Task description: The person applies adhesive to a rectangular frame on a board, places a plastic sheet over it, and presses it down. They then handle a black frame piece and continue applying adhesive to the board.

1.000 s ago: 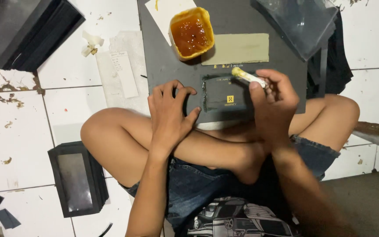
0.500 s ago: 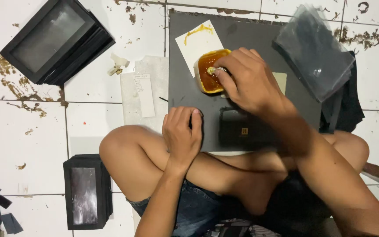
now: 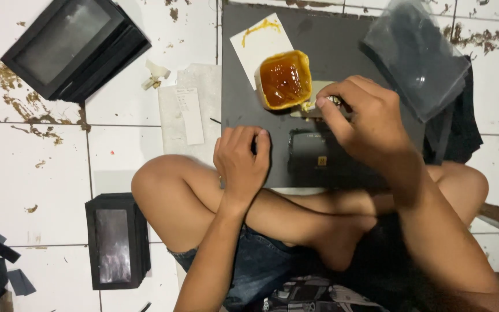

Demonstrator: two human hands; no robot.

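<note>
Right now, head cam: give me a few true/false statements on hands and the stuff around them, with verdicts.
1. The right hand holds a small brush-like tool at the rim of the cup of amber glue. True.
2. The left hand is lifted clear of the dark grey board. False: it rests flat on the board's left edge.
3. The small black box piece lies on the board between the two hands. True.
4. The glue cup is tipped over on the floor tiles. False: it stands upright on the board, partly on a white card.
5. A stack of black window frames lies beside the person's left knee. True.
</note>
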